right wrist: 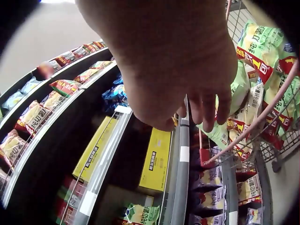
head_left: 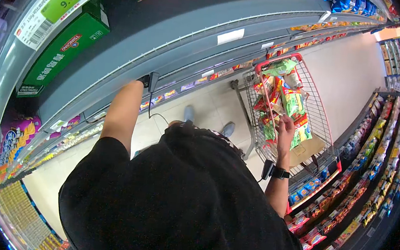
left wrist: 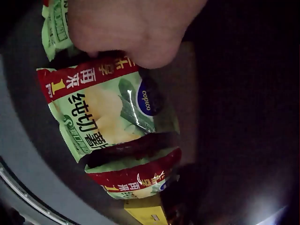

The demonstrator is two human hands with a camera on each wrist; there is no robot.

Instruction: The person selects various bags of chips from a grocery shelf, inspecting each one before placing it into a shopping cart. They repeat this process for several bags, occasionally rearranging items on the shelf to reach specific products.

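Observation:
My left arm reaches up into a dark shelf in the head view, where the hand itself is hidden behind the wrist camera (head_left: 149, 80). In the left wrist view my left hand (left wrist: 117, 49) grips the top edge of a green and red chip bag (left wrist: 108, 117) lying on that shelf. A second bag of the same kind (left wrist: 136, 178) lies behind it. My right hand (head_left: 286, 127) hangs over the red wire cart (head_left: 285, 56), its fingers (right wrist: 206, 105) pointing down, loose and empty, just above the chip bags (head_left: 292, 103) piled inside.
A green box (head_left: 66, 52) and a 9.80 price tag (head_left: 51, 7) sit on the upper left shelves. Yellow boxes (right wrist: 157, 161) stand on a lower shelf beside the cart. Snack racks (head_left: 377, 158) line the right side of the pale aisle floor (head_left: 342, 71).

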